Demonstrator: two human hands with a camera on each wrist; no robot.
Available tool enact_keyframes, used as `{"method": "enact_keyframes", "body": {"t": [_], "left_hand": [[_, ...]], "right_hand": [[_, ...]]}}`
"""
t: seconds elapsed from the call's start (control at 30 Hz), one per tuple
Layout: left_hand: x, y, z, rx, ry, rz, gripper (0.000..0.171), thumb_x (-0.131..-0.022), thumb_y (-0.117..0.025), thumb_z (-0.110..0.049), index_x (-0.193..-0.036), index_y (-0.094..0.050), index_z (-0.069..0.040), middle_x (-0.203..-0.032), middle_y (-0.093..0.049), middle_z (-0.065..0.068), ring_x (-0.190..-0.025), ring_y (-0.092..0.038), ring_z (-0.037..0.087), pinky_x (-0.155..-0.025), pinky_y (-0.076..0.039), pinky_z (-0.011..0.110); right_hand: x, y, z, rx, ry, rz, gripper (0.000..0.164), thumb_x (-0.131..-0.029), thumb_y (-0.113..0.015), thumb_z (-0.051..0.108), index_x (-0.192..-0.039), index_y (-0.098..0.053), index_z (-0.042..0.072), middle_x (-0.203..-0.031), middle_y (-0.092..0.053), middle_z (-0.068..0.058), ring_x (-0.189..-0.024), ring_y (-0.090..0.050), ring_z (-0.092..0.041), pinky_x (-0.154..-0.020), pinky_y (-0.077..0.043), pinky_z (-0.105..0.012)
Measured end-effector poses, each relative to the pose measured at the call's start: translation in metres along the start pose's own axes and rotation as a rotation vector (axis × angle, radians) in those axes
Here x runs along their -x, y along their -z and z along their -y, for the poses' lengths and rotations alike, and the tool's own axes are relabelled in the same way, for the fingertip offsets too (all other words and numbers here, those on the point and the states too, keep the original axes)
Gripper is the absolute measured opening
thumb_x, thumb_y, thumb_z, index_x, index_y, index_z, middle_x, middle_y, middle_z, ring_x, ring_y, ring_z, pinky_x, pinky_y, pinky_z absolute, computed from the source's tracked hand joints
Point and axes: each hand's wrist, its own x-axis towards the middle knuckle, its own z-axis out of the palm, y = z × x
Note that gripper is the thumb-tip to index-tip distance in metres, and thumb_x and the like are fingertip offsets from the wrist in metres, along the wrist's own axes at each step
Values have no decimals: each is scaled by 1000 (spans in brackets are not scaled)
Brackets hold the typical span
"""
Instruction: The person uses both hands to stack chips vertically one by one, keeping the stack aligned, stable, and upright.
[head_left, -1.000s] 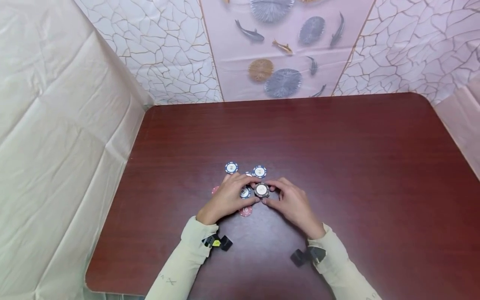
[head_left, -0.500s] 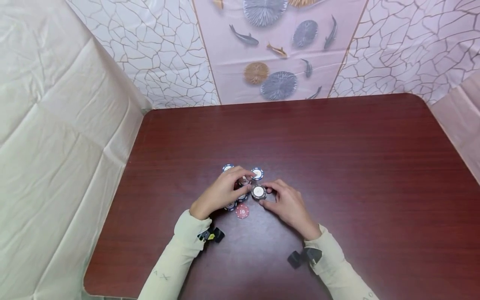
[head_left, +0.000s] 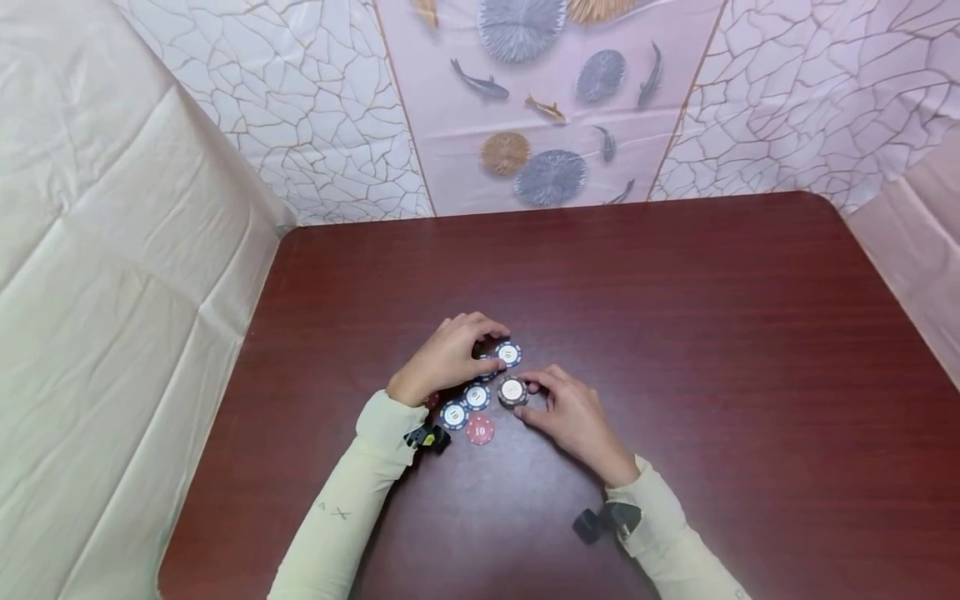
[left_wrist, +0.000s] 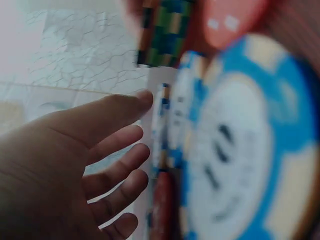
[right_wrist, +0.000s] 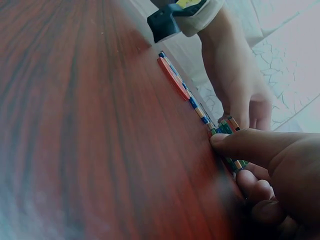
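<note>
A short stack of poker chips [head_left: 513,391], topped by a dark-rimmed one, stands on the table. My right hand [head_left: 573,417] holds it from the right; in the right wrist view the thumb [right_wrist: 220,141] presses one side, with fingers round the other. My left hand [head_left: 453,354] hovers above the loose chips, thumb and fingers spread with nothing between them in the left wrist view. Its thumb and forefinger reach to a blue chip [head_left: 508,354]. Another blue chip below it is partly hidden by that hand. Closer to me lie two more blue chips [head_left: 454,414] and a red chip [head_left: 480,430].
A dark red wooden table [head_left: 675,317] carries all the chips. Another red chip [head_left: 431,400] shows partly from under the left wrist. Behind the table hangs a patterned cloth [head_left: 555,100], with a pale cloth [head_left: 112,317] along the left. Both wrists wear small black cameras.
My left hand has left the stack, moving left and then up over the blue chips, uncovering the nearer ones. The right hand keeps hold of the stack. The head view has shifted slightly.
</note>
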Motion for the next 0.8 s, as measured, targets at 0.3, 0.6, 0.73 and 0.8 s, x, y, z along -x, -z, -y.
{"method": "enact_keyframes", "body": {"t": [0.3,0.6,0.73,0.8], "left_hand": [[4,-13,-4,-82,57,-39,45,-91,-83,-44,-130,-76,-24,-125,-70,-3,-115,-63,21,-93,-44,42],[-1,-13,-7,-74,25,-74,39,-91,-84,-40,-125,-71,-25,-117,-71,-6,-111,-63,19,-91,-45,43],[-2,-12,-6,-68,-15,-76,38,-92,-84,-37,-125,-69,-27,-109,-73,-7,-106,-66,16,-91,-48,44],[-3,-11,-6,-76,-35,-70,40,-92,-83,-36,-128,-70,-26,-113,-73,-6,-109,-67,17,-93,-49,45]], "right_hand": [[5,-4,0,7,7,5,44,-82,-90,26,-124,-78,17,-96,-64,7,-66,-45,0,-62,-39,-31],[4,0,1,12,-4,-12,46,-81,-90,25,-124,-77,15,-98,-65,7,-65,-46,1,-61,-39,-28],[2,-1,0,15,1,-4,46,-82,-90,26,-125,-77,16,-97,-64,6,-66,-46,0,-61,-39,-28],[1,-1,0,14,6,-4,45,-83,-89,26,-125,-77,17,-95,-63,7,-66,-46,0,-60,-39,-28]]}}
